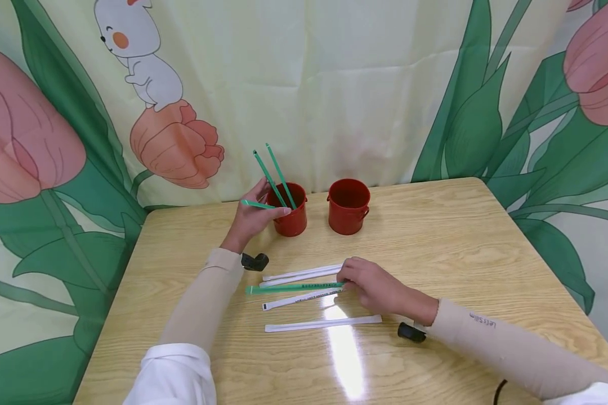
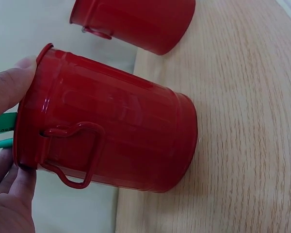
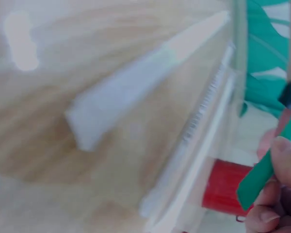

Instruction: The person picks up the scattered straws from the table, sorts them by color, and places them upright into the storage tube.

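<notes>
Beside the left red bucket (image 1: 290, 225), my left hand (image 1: 253, 220) holds the rim, thumb on the near side and fingers across the mouth. Two green wrapped straws (image 1: 282, 177) stand tilted in that bucket. A third green straw (image 1: 255, 204) slants low to the left, crossing over the hand between thumb and fingers. My right hand (image 1: 374, 286) pinches one end of another green wrapped straw (image 1: 284, 289) with print on it. That straw lies level across the view, above white wrapped straws (image 1: 301, 300). In the right wrist view, thumb and fingers grip its green end (image 3: 256, 187).
A second red bucket (image 1: 348, 216) with small side handles stands to the right of the first. Nearer me, another white wrapped straw (image 1: 324, 324) lies on the wooden table (image 1: 436, 247). Behind the table hangs a printed curtain (image 1: 365, 101).
</notes>
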The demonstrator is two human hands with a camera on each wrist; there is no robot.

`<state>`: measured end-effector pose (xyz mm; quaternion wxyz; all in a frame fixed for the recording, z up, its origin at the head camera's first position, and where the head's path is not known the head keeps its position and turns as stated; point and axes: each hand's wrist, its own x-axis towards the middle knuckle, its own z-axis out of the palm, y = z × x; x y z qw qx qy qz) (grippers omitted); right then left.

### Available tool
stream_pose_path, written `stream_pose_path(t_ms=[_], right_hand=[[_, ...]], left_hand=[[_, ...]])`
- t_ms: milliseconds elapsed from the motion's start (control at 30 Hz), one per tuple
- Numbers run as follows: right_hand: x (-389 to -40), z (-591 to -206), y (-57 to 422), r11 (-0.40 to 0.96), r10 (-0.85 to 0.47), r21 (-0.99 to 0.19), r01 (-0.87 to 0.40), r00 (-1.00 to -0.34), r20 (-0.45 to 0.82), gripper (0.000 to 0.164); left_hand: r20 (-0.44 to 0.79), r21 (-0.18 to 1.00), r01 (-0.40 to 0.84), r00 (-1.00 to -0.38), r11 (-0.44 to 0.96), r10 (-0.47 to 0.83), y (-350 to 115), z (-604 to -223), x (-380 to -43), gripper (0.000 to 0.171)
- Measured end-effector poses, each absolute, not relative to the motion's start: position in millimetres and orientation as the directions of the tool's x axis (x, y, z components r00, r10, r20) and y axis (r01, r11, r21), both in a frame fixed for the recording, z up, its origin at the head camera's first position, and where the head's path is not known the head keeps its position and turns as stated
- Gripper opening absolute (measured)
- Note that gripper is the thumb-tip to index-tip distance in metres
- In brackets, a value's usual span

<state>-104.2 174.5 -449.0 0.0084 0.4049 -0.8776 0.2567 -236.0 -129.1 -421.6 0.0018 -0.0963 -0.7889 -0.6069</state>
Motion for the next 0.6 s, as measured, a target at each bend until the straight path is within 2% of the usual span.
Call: stream_pose_path(t_ms=[133,333,600], right_hand=[[-114,-439,172,0.476,-0.631,-0.550,-0.686,-0.702,0.330,0.014],[-130,-429,162,0.364,-0.529,-0.612,-0.702,-0.696,0.484,0.018],[-148,-413,144,0.358,-0.432,-0.704,-0.614,-0.777,0.458,0.009]], left_hand=[[0.111,0.956,0.147,-0.982,0.253,0.150,-130,-421,-236,0.093],[0.142,0.957,0.178,-0.976,0.227,0.166,-131,-424,-235,0.092],[0.142,0.949,0.180,-0.977,0.260,0.159,-132,-425,-238,0.099]])
